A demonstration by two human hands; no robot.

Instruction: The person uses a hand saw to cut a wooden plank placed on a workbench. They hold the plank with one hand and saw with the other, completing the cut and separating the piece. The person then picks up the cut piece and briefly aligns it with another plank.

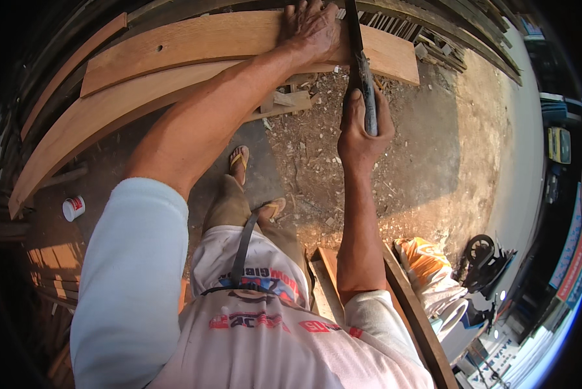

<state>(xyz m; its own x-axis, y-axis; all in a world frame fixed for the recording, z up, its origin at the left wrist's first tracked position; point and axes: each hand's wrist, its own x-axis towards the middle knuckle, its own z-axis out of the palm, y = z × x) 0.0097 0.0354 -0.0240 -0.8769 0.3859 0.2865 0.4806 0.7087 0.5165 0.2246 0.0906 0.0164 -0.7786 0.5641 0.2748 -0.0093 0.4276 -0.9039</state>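
And there's lettering right across your shirt: red and dark print over the chest, a red patch with pale characters to its right, bold dark letters farther down, upside down! Off to your left, a white tub carries a red label, too small to read. On the right, a blue-and-red banner bears pale lettering; nearer, a white sign shows dark capitals.

Small white tub, black wheel
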